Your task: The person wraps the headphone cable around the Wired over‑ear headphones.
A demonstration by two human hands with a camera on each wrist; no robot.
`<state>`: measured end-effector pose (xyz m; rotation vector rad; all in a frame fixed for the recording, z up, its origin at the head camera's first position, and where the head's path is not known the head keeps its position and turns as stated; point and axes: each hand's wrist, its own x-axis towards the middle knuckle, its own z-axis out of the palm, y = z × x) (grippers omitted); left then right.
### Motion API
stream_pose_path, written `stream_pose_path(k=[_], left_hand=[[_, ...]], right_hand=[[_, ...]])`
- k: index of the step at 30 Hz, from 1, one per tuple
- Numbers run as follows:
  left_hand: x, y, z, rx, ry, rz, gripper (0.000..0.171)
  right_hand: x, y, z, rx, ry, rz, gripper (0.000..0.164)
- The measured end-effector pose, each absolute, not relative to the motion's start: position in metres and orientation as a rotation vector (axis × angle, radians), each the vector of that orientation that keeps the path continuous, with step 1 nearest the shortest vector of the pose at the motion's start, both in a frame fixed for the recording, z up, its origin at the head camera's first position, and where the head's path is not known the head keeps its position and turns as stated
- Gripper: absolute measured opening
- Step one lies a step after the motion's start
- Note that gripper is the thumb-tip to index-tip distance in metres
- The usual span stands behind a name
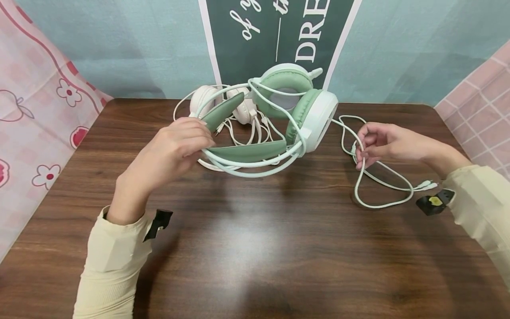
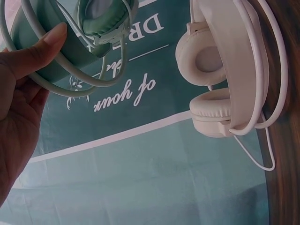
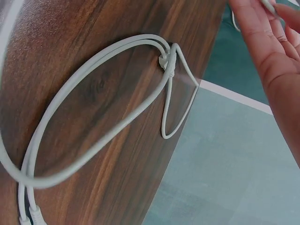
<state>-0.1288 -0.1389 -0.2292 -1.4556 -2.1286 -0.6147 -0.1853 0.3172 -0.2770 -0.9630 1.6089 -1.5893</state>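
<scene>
My left hand grips the headband of a pair of mint-green and white headphones, holding it tilted above the table. Both padded ear cups point away to the right, and a loop of cable winds round the band. My right hand pinches the pale headphone cable between thumb and fingers. In the right wrist view, that cable lies in loops on the wood below the hand. Its plugs lie near the right sleeve.
Behind the green pair, a second pair of pale pinkish headphones stands at the table's back edge, its cable bunched beside it. A dark lettered poster hangs on the blue backdrop. The brown wooden table spreads out in front.
</scene>
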Motion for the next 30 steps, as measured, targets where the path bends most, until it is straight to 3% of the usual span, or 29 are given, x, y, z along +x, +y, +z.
stream_pose_path(k=[11,17,23,30], left_hand=[[-0.130,-0.143,-0.229,-1.424,-2.161,-0.674,0.022],[-0.131,-0.144,-0.229,-1.416,-2.157,-0.682,0.023],[-0.132,-0.144,-0.228,-1.416,-2.171,-0.680,0.023],[-0.132,-0.145,-0.228,-1.398,-2.182,-0.674,0.023]], right_hand=[[-0.180,0.318,-0.279,-0.951,1.614,-1.639,0.017],[-0.177,0.318,-0.278,-0.938,1.655,-1.580,0.024],[-0.169,0.318,-0.273,-0.746,2.210,-1.331,0.013],[-0.165,0.313,-0.270,-0.634,2.443,-1.139,0.020]])
